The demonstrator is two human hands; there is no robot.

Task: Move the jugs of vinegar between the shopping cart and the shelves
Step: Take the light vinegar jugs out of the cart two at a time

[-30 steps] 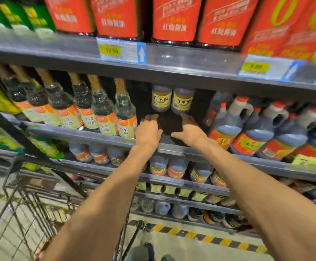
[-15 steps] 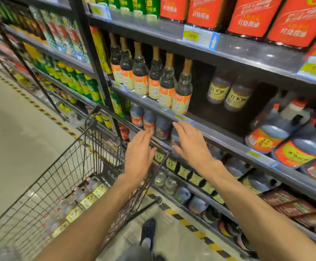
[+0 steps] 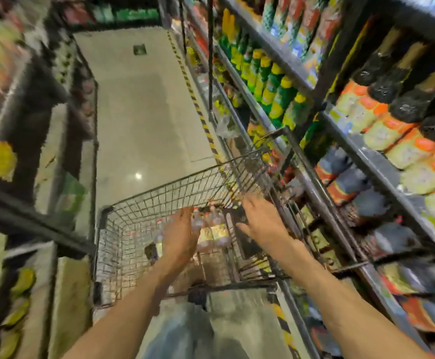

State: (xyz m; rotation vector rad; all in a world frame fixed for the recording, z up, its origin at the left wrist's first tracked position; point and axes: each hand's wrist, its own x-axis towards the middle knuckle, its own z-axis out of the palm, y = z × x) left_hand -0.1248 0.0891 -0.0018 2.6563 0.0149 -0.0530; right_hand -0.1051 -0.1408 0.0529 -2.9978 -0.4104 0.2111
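The frame is blurred by fast motion. A wire shopping cart (image 3: 159, 193) stands in the aisle below me. Clear vinegar jugs (image 3: 211, 229) with yellow labels and red caps lie in its basket. My left hand (image 3: 181, 234) hovers over the jugs, fingers spread, holding nothing. My right hand (image 3: 260, 224) is just to their right, also open and empty. Neither hand visibly touches a jug. More jugs (image 3: 340, 174) with orange labels stand on the shelves (image 3: 361, 151) at the right.
Shelving runs along the right side, close against the cart, filled with dark bottles (image 3: 402, 99) and green-yellow bottles (image 3: 270, 84). Another shelf unit (image 3: 30, 151) lines the left. The grey aisle floor (image 3: 144, 112) with a yellow-black stripe stretches ahead.
Both hands left the shelf and swung left and down over the cart's basket. My view turned from the shelves toward the aisle and cart.
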